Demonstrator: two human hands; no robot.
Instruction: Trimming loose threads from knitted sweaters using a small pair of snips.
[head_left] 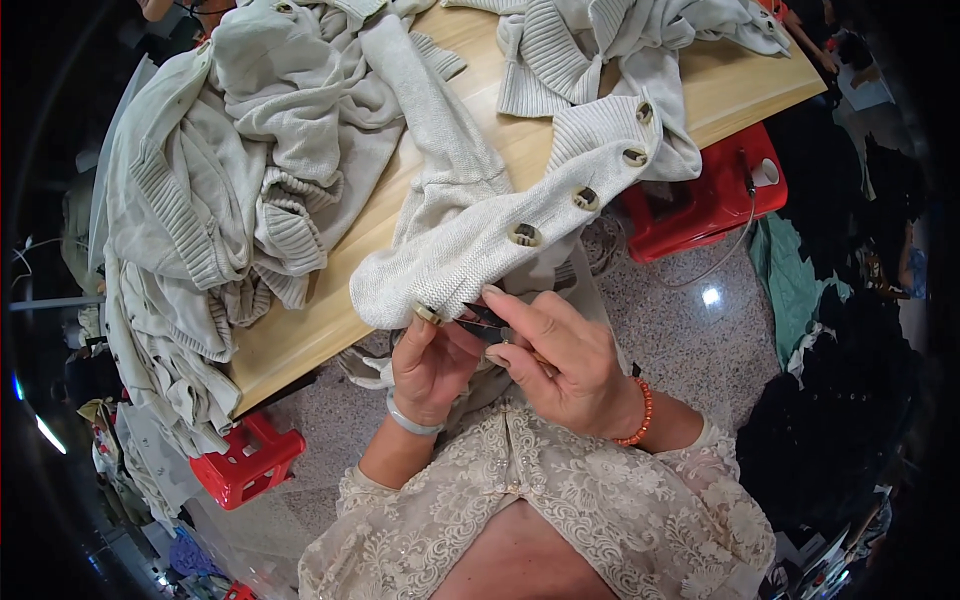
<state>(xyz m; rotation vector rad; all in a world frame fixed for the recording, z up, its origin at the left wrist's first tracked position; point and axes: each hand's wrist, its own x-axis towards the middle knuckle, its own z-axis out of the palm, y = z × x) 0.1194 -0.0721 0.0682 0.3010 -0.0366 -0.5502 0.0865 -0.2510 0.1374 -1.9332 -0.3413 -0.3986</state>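
Observation:
A light grey knit cardigan (460,245) lies over the table's near edge, its button band running up to the right. Several round brownish buttons (524,234) sit along that band. My left hand (432,375) is closed on the cardigan's near edge, the thumb beside a button (426,314) there. Just right of it my right hand (565,365) has its thumb and index finger curled towards each other at the fabric edge. A thin line and something small and dark show between the hands; I cannot make out what the right fingers hold.
A heap of similar grey knitwear (290,130) covers the left of the wooden table (290,355) and hangs over its edge. More ribbed knitwear (560,60) lies at the far right. Red plastic stools (700,215) stand on the speckled floor, with dark cloth (830,430) at the right.

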